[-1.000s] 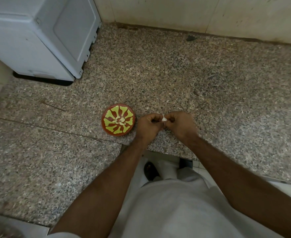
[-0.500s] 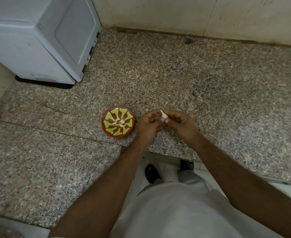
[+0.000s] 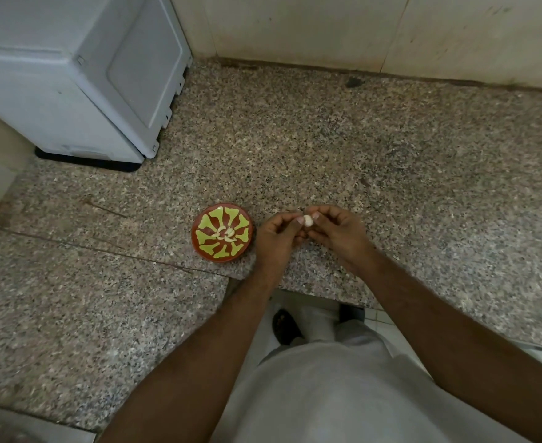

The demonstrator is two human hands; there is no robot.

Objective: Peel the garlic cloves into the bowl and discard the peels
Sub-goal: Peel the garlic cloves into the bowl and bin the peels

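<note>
A small white garlic clove (image 3: pixel 308 220) sits pinched between the fingertips of my left hand (image 3: pixel 276 238) and my right hand (image 3: pixel 336 233), just above the granite counter near its front edge. The two hands meet fingertip to fingertip around it. To their left stands a small red bowl (image 3: pixel 209 249) with a yellow-green pattern, and a few pale peeled cloves (image 3: pixel 226 233) lie at its centre. I cannot make out any loose peel on the speckled stone.
The speckled granite counter (image 3: pixel 391 161) runs to a tiled wall at the back. A grey-white appliance (image 3: pixel 81 78) on a black base fills the back left corner. The counter's front edge is notched, with the floor and a dark shoe (image 3: pixel 284 326) below.
Both hands have lifted slightly and opened up around the clove. It now shows rounder and more exposed between the fingertips. The bowl has not moved.
</note>
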